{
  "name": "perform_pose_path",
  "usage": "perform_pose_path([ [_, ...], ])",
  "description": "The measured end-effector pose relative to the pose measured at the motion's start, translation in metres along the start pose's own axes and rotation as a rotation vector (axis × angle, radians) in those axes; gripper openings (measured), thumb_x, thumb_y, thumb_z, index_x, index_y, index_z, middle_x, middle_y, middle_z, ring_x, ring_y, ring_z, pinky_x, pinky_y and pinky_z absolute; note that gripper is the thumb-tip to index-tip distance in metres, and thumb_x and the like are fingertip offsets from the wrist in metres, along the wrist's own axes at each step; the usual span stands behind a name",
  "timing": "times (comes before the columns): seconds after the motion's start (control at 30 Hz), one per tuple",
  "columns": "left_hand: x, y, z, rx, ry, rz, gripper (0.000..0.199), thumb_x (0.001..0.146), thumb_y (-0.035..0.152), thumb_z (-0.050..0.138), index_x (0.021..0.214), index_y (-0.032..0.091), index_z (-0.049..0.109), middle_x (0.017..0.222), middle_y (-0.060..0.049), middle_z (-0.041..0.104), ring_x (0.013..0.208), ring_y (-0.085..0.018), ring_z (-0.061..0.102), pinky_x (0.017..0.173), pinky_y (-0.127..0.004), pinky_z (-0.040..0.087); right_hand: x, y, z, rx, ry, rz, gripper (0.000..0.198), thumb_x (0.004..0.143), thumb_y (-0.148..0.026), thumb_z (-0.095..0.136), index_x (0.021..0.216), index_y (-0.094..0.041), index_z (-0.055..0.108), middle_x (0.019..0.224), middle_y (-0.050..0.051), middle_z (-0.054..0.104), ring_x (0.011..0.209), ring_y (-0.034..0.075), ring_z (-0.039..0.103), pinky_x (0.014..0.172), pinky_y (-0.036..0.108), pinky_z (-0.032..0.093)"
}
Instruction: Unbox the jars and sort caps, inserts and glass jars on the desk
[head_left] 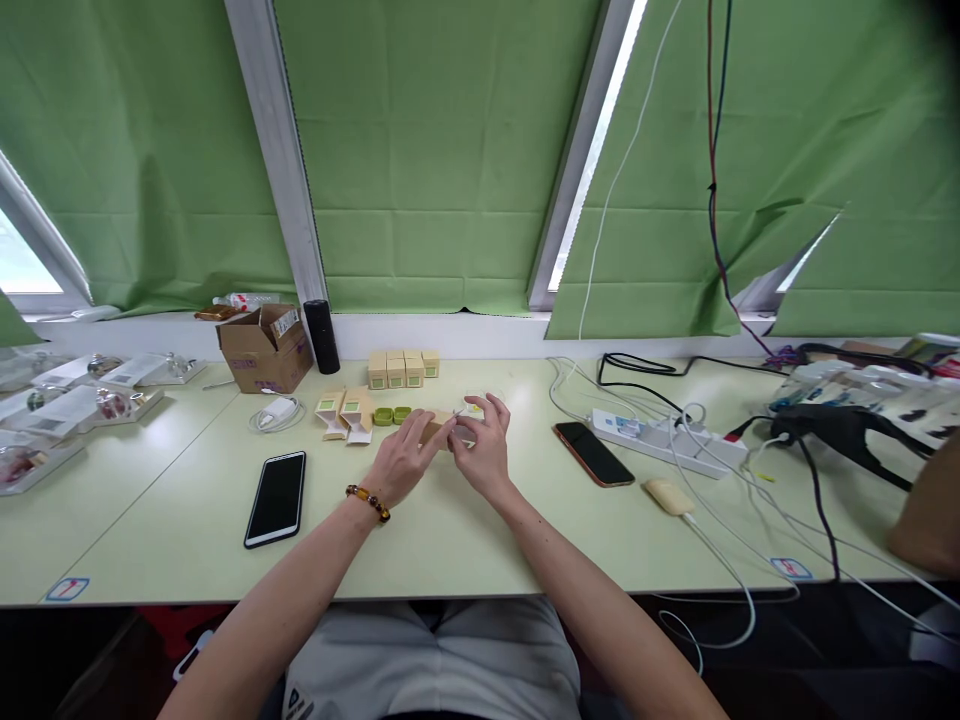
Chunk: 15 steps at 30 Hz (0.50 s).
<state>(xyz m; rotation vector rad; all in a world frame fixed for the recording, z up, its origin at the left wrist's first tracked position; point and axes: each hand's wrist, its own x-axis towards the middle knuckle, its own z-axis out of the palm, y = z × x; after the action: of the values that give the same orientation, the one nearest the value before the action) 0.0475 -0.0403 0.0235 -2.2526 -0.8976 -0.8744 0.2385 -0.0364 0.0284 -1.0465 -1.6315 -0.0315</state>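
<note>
My left hand (399,464), with a beaded bracelet on its wrist, is closed on the left side of a small kraft-paper box (435,428). My right hand (484,446) pinches at the box's right end, where a pale flap shows; its other fingers are raised and curled. The box's underside is hidden by my hands. Just left of it lie two small green containers (383,416). Beside these, two kraft boxes (358,408) lie with their flaps open. Several closed kraft boxes (396,371) stand in a row farther back.
A black-screened phone (276,500) lies at left, another phone (593,454) at right. A power strip (667,442) with tangled cables lies at right, near a cream mouse-shaped object (669,497). A cardboard box (266,350) and black cylinder (321,337) stand behind; a coiled charger (277,411) lies nearer.
</note>
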Motion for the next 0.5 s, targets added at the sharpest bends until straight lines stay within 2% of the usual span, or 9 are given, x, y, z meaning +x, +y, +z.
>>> perform_pose_path([
  [0.13, 0.001, 0.0, 0.0, 0.023, 0.016, -0.006, 0.076, 0.097, -0.001, 0.04, 0.164, 0.032, 0.029, 0.135, -0.017, 0.058, 0.134, -0.032, 0.056, 0.084, -0.038, 0.063, 0.0, 0.005, 0.006, 0.068, -0.022, 0.108, 0.01, 0.086, -0.023, 0.07, 0.077, -0.024, 0.074, 0.131, 0.013, 0.061, 0.142, 0.039, 0.034, 0.112, 0.068, 0.045],
  [0.27, 0.001, -0.005, 0.003, -0.007, 0.041, -0.112, 0.075, 0.097, 0.001, 0.042, 0.164, 0.033, 0.03, 0.134, -0.017, 0.058, 0.129, -0.03, 0.058, 0.087, -0.04, 0.062, 0.005, 0.004, 0.003, 0.222, 0.002, 0.19, 0.011, 0.087, -0.028, 0.071, 0.078, -0.023, 0.069, 0.13, 0.013, 0.063, 0.138, 0.035, 0.046, 0.117, 0.064, 0.041],
  [0.4, 0.0, -0.012, 0.005, 0.004, 0.062, -0.204, 0.077, 0.096, 0.002, 0.046, 0.164, 0.034, 0.031, 0.132, -0.016, 0.059, 0.127, -0.03, 0.058, 0.089, -0.042, 0.06, 0.009, 0.004, 0.001, 0.538, 0.009, 0.346, 0.021, 0.09, -0.041, 0.07, 0.085, -0.023, 0.063, 0.135, 0.014, 0.065, 0.128, 0.03, 0.062, 0.109, 0.054, 0.052],
  [0.5, -0.001, -0.015, 0.003, 0.011, 0.056, -0.258, 0.077, 0.095, 0.004, 0.049, 0.164, 0.035, 0.031, 0.131, -0.016, 0.059, 0.126, -0.03, 0.057, 0.086, -0.039, 0.06, 0.01, 0.006, 0.002, 0.727, -0.004, 0.529, 0.033, 0.086, -0.053, 0.073, 0.087, -0.023, 0.058, 0.124, 0.013, 0.073, 0.111, 0.027, 0.071, 0.097, 0.048, 0.06],
])
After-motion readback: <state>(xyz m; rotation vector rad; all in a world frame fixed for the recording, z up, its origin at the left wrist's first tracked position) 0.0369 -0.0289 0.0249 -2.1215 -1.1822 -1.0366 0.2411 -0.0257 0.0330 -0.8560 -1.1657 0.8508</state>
